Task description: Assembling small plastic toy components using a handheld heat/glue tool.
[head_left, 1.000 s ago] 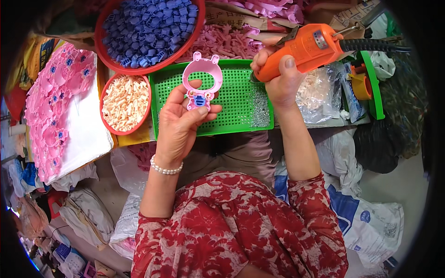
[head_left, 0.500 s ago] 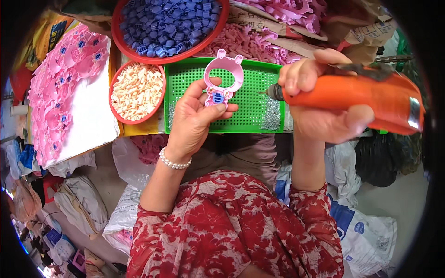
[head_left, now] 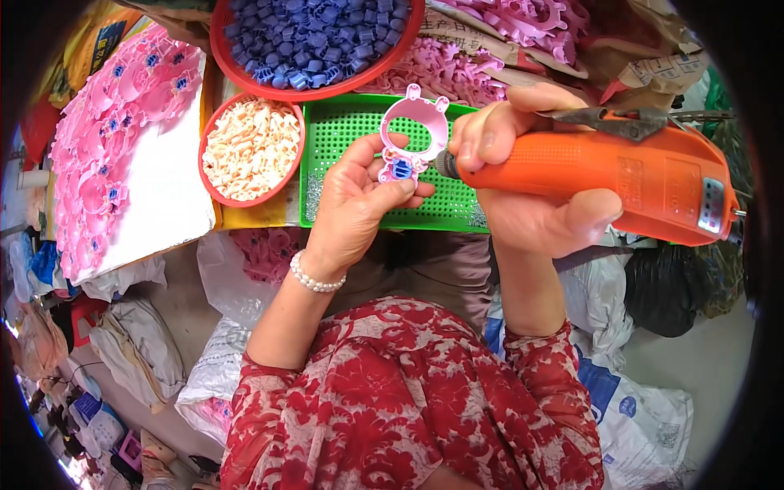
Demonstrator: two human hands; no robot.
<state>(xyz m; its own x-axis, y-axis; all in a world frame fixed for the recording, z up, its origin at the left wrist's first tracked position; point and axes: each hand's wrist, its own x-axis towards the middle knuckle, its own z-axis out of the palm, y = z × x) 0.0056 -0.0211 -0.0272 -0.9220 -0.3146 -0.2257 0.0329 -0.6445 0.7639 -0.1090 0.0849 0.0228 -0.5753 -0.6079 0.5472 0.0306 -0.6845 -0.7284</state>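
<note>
Left hand [head_left: 359, 184] is closed on a pink eared plastic frame [head_left: 438, 126] with blue insert [head_left: 401, 169], held above the green perforated tray [head_left: 328, 131]. Right hand [head_left: 527, 219] is wrapped around an orange electric screwdriver [head_left: 629, 167], nose beside the frame; contact cannot be confirmed. Red basin [head_left: 309, 94] beyond contains blue plastic parts [head_left: 318, 41].

White plastic bags [head_left: 653, 412] crowd the grey floor [head_left: 712, 355].
</note>
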